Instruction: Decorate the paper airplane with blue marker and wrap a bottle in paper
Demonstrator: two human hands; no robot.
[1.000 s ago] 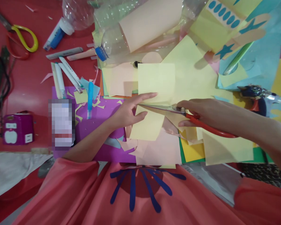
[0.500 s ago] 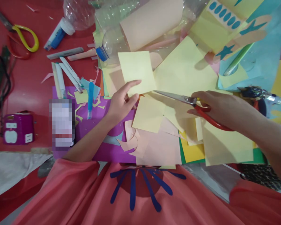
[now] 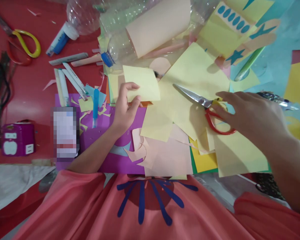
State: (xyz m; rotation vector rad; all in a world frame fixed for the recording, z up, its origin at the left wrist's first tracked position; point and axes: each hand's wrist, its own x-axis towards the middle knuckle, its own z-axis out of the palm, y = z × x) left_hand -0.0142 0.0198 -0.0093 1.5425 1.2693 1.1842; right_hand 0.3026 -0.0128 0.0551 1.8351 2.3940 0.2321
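Observation:
My left hand [image 3: 126, 108] pinches a small pale yellow paper square [image 3: 142, 81] between thumb and fingers. The square is held up and bends slightly. My right hand [image 3: 252, 115] hovers at the handles of a pair of scissors [image 3: 202, 101], its fingers stretched out and apart. The scissors have one red and one yellow handle, and their blades point up-left over a large yellow sheet [image 3: 197, 73]. Part of the yellow handle is hidden by my fingers. Below the blades lies another yellow paper piece [image 3: 157, 123].
Plastic bottles [image 3: 120, 50] and a rolled pink sheet [image 3: 162, 28] lie at the back. Several markers [image 3: 75, 80], a phone [image 3: 65, 133], a purple sharpener-like box [image 3: 18, 139] and second scissors [image 3: 27, 43] are on the left. A decorated yellow sheet [image 3: 215, 36] lies at back right.
The yellow square has moved down-left with my left hand and now tilts. The scissors have turned, blades away from the square. My right hand's fingers have loosened and spread from the handles.

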